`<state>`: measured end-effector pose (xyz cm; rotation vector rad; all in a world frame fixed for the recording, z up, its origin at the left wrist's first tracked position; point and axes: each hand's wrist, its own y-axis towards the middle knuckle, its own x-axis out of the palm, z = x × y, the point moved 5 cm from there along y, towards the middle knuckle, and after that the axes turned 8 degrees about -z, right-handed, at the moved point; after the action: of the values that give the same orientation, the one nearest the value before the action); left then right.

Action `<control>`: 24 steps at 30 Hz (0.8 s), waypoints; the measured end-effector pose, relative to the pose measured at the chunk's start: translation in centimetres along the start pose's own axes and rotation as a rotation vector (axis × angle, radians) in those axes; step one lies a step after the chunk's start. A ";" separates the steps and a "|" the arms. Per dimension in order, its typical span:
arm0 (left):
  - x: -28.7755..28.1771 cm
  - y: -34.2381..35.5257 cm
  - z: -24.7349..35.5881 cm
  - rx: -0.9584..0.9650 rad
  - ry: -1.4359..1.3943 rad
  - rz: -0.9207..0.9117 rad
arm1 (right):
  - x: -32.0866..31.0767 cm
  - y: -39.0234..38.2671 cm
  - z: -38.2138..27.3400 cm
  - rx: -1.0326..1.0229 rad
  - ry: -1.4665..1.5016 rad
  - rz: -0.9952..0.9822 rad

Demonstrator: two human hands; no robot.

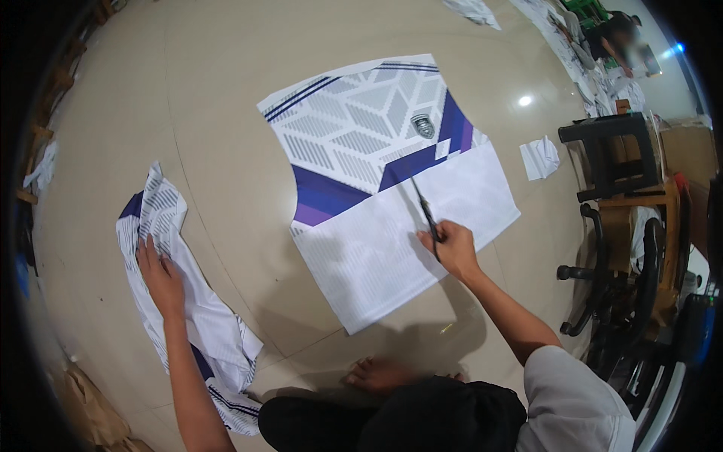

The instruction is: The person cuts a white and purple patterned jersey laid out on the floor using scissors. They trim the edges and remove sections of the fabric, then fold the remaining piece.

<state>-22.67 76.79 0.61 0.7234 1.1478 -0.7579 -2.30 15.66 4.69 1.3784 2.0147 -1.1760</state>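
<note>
A white fabric panel (361,135) printed with grey, navy and purple shapes and a crest lies on the floor. Its near part is folded up, showing the plain white back of the cloth. My right hand (454,245) is closed on the handles of dark scissors (424,207), whose blades point away from me over the fold edge. Whether the blades touch the cloth, I cannot tell. Off to the left, my left hand (161,277) rests with fingers stretched out on a crumpled piece of the same printed fabric (199,301).
Pale tiled floor (218,45) surrounds the cloth. A small white scrap (539,158) lies to the right, near a black stool (614,154) and an office chair base (591,275). A person (619,41) sits at the far right by piled white fabric. Brown paper (94,403) lies lower left.
</note>
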 end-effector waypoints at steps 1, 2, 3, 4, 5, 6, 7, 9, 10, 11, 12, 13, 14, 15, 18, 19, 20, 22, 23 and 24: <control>0.0 -0.7 2.0 0.032 -0.072 -0.001 | -1.4 -1.7 2.9 0.047 0.026 0.066; -0.2 -2.1 5.5 0.064 -0.142 -0.002 | -2.8 -3.5 5.1 0.100 0.017 0.111; -0.6 -3.7 9.1 0.097 -0.205 0.002 | -4.0 -5.0 7.0 0.146 0.015 0.156; 0.2 -6.0 12.9 0.099 -0.276 -0.083 | -5.3 -6.5 8.8 0.168 -0.023 0.187; 1.1 -8.6 17.1 0.100 -0.343 -0.169 | -6.4 -7.8 10.8 0.190 -0.059 0.216; 1.6 -10.6 22.3 0.166 -0.382 -0.199 | -7.5 -8.9 13.3 0.201 -0.110 0.267; 1.6 -12.7 26.5 0.204 -0.395 -0.248 | -8.5 -10.2 16.2 0.218 -0.158 0.307; 2.1 -17.0 31.7 0.206 -0.392 -0.296 | -10.0 -13.5 20.9 0.280 -0.178 0.356; 3.0 -18.9 33.4 0.178 -0.388 -0.291 | -10.7 -15.3 22.9 0.326 -0.153 0.376; 3.3 -19.6 33.4 0.143 -0.371 -0.260 | -10.7 -16.0 24.0 0.346 -0.114 0.394; 3.4 -19.9 32.4 0.098 -0.349 -0.240 | -10.4 -16.4 24.7 0.341 -0.095 0.390; 3.8 -20.2 31.2 0.052 -0.333 -0.220 | -10.0 -16.9 25.3 0.337 -0.081 0.388; 4.2 -20.8 30.1 0.000 -0.320 -0.203 | -9.5 -17.6 26.2 0.334 -0.073 0.382; 5.1 -21.3 30.2 -0.040 -0.407 -0.235 | -10.3 -19.0 27.6 0.345 -0.067 0.407; 6.8 -20.9 29.2 -0.160 -0.611 -0.329 | -11.1 -21.2 30.5 0.373 -0.021 0.464; 7.2 -21.0 28.6 -0.213 -0.646 -0.368 | -11.2 -21.8 30.8 0.385 -0.002 0.465; 7.7 -21.2 28.3 -0.266 -0.680 -0.408 | -11.3 -22.3 31.0 0.397 0.016 0.463; 8.0 -21.0 28.9 -0.219 -0.613 -0.315 | -11.9 -22.9 31.4 0.395 0.081 0.478; 8.1 -20.8 29.3 -0.191 -0.581 -0.265 | -12.3 -23.3 31.5 0.393 0.117 0.489; 8.4 -20.2 28.7 -0.129 -0.497 -0.194 | -12.1 -23.2 31.0 0.351 0.123 0.484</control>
<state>-22.60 40.86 -2.53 0.2899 0.8067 -0.9532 -21.68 -19.98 5.96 2.0106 1.4558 -1.2712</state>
